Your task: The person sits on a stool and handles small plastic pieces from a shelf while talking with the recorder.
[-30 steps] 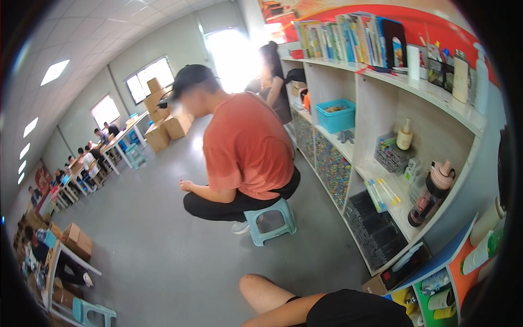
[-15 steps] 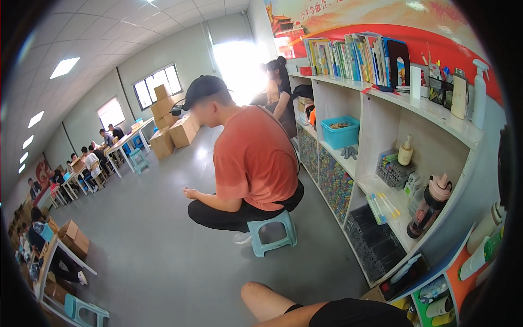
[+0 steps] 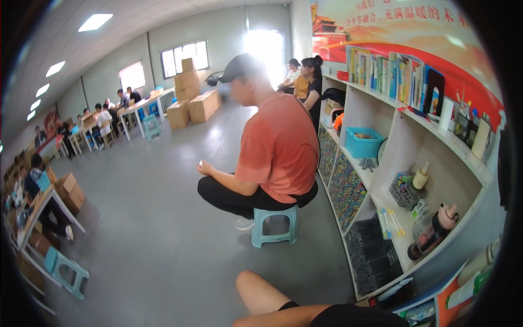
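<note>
Neither of my hands shows in the head view. At the lower edge my bare knee juts up, and my arm in a black sleeve lies across below it. That arm's hand is out of the picture. Ahead of me a person in an orange-red shirt and black cap sits on a pale blue plastic stool, facing left. One hand of that person is raised over the knee; a small whitish spot at its fingers is too small to name.
Along the right runs a white shelf unit with books, a blue basket, gloves, a pump bottle and a pink-lidded bottle. Cardboard boxes, worktables with several people, and another stool stand to the left.
My view has turned and tilted, so the shelf and boxes lie further right in the picture. A second seated person shows by the bright doorway. The seated person's hand is a little higher above the knee.
</note>
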The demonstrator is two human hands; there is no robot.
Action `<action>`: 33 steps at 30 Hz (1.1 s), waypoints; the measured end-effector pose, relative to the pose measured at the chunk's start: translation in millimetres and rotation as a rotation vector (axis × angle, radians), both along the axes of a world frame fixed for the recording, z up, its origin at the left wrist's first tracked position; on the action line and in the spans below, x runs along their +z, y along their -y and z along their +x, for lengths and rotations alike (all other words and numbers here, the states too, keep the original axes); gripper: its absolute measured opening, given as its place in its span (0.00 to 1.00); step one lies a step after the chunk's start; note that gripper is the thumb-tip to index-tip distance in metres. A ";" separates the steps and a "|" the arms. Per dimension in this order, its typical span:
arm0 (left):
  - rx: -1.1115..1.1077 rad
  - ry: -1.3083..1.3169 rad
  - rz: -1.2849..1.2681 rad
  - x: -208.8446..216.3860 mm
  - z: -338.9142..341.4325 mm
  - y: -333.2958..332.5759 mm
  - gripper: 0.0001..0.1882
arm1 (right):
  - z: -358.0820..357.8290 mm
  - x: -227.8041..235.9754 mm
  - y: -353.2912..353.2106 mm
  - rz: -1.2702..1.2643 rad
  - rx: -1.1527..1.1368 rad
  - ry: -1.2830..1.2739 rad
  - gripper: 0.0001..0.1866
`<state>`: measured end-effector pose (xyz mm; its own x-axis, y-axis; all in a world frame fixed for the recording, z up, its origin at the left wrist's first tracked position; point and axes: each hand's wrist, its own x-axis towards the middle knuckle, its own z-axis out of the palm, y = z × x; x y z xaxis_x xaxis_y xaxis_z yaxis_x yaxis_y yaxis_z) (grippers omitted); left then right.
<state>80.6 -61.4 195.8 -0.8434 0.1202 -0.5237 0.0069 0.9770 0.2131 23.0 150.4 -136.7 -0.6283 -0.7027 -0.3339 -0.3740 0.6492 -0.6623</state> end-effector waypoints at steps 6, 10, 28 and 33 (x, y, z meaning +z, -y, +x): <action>0.386 -0.024 0.845 -209.8 -5.4 18.2 0.20 | -1.8 139.6 -10.5 0.037 0.002 0.053 0.26; 0.392 0.101 0.990 -264.2 1.7 -1.1 0.20 | 0.1 142.6 -1.8 0.075 -0.029 0.066 0.38; 1.324 0.765 2.103 -191.5 -8.8 -40.3 0.22 | 14.6 167.1 15.6 -0.222 0.217 -0.418 0.24; 1.356 0.755 2.192 -203.2 -9.9 -31.8 0.20 | 19.1 197.1 19.1 -0.395 0.122 -0.371 0.15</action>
